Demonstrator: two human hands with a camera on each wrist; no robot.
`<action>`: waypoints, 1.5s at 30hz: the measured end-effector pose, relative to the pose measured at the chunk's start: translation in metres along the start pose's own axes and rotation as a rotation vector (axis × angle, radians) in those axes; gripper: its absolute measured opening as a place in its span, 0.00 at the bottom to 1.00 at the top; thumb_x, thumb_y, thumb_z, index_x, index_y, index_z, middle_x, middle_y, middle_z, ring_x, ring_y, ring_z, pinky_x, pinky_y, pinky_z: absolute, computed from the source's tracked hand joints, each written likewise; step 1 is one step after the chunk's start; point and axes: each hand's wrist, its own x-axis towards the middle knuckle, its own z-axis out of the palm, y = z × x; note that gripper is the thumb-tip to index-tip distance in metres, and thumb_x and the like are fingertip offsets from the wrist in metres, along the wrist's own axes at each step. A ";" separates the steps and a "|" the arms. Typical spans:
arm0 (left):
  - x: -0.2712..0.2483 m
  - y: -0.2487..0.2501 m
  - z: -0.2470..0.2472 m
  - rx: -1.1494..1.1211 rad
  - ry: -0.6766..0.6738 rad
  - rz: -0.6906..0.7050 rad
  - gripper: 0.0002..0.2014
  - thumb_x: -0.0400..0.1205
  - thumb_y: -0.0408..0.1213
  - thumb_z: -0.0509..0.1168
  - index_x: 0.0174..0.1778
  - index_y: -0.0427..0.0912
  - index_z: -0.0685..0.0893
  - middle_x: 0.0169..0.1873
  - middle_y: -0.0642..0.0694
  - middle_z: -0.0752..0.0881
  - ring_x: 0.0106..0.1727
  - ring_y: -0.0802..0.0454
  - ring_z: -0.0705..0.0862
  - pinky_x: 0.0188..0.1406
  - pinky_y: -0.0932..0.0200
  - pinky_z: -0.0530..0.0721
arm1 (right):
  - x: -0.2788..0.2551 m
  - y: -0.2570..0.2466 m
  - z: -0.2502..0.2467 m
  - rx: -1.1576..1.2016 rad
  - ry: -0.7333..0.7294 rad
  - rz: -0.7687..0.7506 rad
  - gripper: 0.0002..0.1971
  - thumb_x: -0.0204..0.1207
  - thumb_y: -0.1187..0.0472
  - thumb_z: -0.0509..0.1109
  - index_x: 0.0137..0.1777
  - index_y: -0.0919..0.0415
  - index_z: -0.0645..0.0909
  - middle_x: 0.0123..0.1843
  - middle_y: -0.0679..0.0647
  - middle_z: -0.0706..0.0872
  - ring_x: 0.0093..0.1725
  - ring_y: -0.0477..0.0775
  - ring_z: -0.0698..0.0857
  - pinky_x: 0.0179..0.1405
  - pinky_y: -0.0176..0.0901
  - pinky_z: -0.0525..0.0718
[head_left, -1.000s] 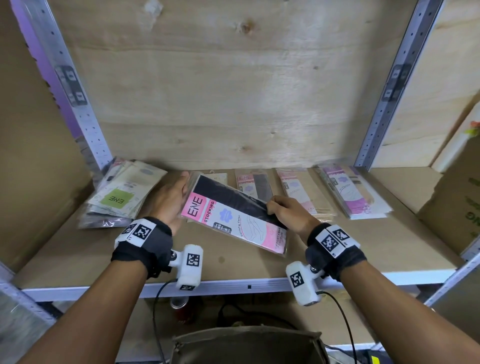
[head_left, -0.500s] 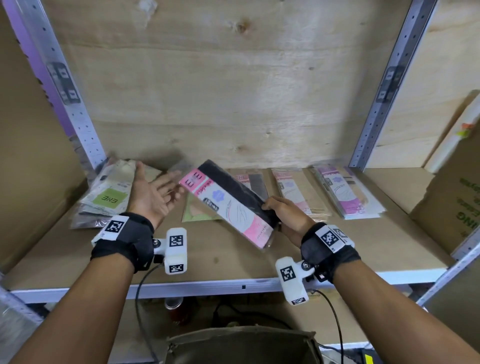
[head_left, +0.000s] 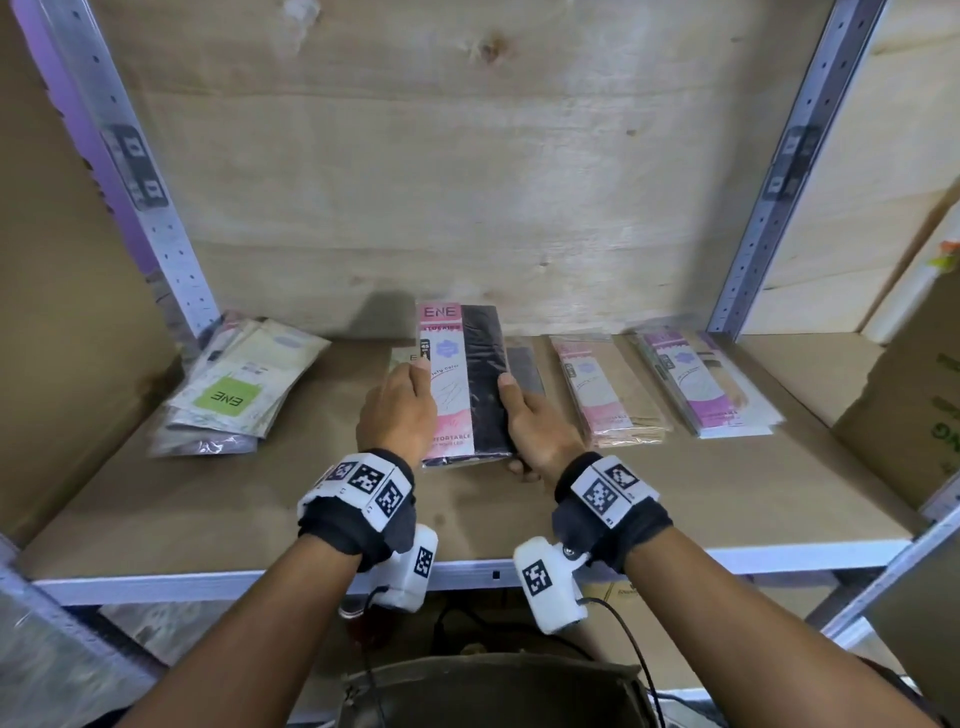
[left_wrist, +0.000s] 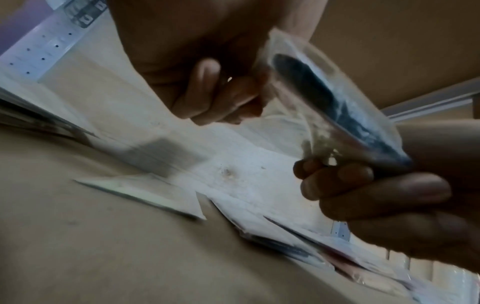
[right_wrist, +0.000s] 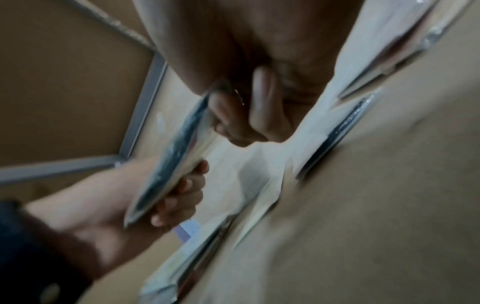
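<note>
A stocking packet (head_left: 467, 374), pink with "ENE" on its left half and black on its right, is held over the middle of the shelf, its long side pointing at the back wall. My left hand (head_left: 399, 410) grips its left edge and my right hand (head_left: 527, 421) grips its right edge, thumbs on top. In the left wrist view my left hand (left_wrist: 215, 98) has its fingers curled under the clear wrapper of the packet (left_wrist: 324, 98). The blurred right wrist view shows my right hand (right_wrist: 246, 115) with fingers under the packet (right_wrist: 168, 164).
On the wooden shelf (head_left: 727, 558) lie a loose pile of green-label packets (head_left: 234, 389) at the left, a dark packet (head_left: 524, 364) under the held one, and two pink stacks (head_left: 608, 395) (head_left: 701, 384) to the right. A cardboard box (head_left: 914, 405) stands at far right.
My left hand, which had let go and swung left, has come back and taken the packet's left edge. The packet has turned from slanting to straight, pointing at the back wall.
</note>
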 end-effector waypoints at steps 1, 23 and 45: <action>-0.001 0.001 0.001 -0.011 0.011 0.006 0.26 0.90 0.52 0.42 0.57 0.40 0.82 0.57 0.35 0.86 0.48 0.40 0.81 0.46 0.51 0.78 | 0.001 0.001 0.001 -0.063 0.045 -0.031 0.28 0.82 0.32 0.49 0.47 0.54 0.80 0.41 0.56 0.85 0.28 0.53 0.82 0.17 0.36 0.78; 0.016 0.004 -0.001 -0.673 -0.608 0.067 0.15 0.79 0.32 0.73 0.62 0.43 0.84 0.32 0.48 0.90 0.26 0.57 0.82 0.28 0.66 0.82 | 0.048 0.007 -0.051 -0.217 0.054 -0.014 0.25 0.85 0.40 0.56 0.51 0.65 0.78 0.36 0.60 0.81 0.23 0.55 0.77 0.19 0.40 0.75; 0.033 0.002 0.041 -0.451 -0.658 -0.088 0.23 0.76 0.28 0.75 0.68 0.32 0.83 0.57 0.38 0.90 0.56 0.43 0.90 0.58 0.51 0.88 | 0.045 0.007 -0.045 -0.731 0.075 -0.012 0.15 0.77 0.56 0.73 0.59 0.65 0.81 0.61 0.60 0.84 0.57 0.60 0.84 0.54 0.45 0.84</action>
